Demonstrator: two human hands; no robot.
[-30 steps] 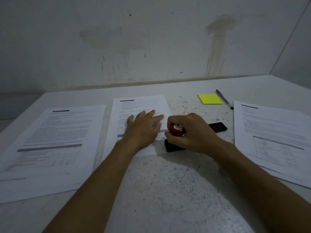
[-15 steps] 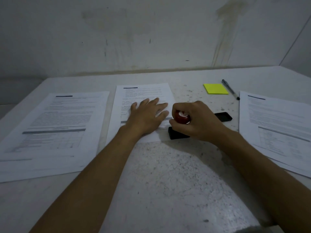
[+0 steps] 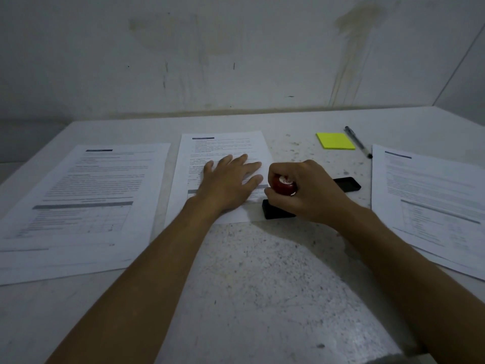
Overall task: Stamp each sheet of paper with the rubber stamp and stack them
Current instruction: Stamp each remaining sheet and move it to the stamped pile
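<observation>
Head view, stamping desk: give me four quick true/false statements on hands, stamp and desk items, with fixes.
1. The left hand lies flat on the middle sheet. True.
2. The right hand grips the pen. False: it grips the red-knobbed rubber stamp; the pen lies untouched beside the yellow sticky notes.
3. The black ink pad sits right of the middle sheet, under the right hand. True.
4. Only one sheet is on the table. False: more printed sheets lie at left and right.
</observation>
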